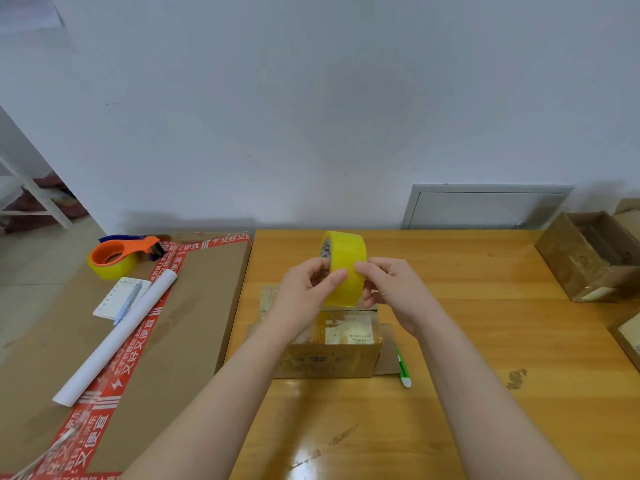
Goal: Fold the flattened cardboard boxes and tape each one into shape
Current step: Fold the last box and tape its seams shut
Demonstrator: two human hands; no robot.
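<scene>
While the small cardboard box (332,344) sits folded up on the wooden table (485,341), right in front of the person, both hands hold a yellow tape roll (343,268) in the air just above its far edge. The left hand (308,285) pinches the roll from its side, thumb across the yellow band. The right hand (391,289) curls in from the other side, fingertips on the same band. To me it looks like a search for the loose tape end, with the roll kept over the box so the strip can go straight down onto the flaps. The top of the box already shines with clear tape over a printed label.

A green-and-white pen (403,368) lies on the table just beside the box's right side. Further right stands an open, tape-covered box (595,254), well apart. To the left, a big flat carton (194,306) with red printed tape serves as a side surface, carrying an orange tape dispenser (121,254), a small notepad (117,299) with a blue pen on it, and a white paper tube (114,337). Behind everything rises a plain pale wall with a grey access panel (485,206) low down.
</scene>
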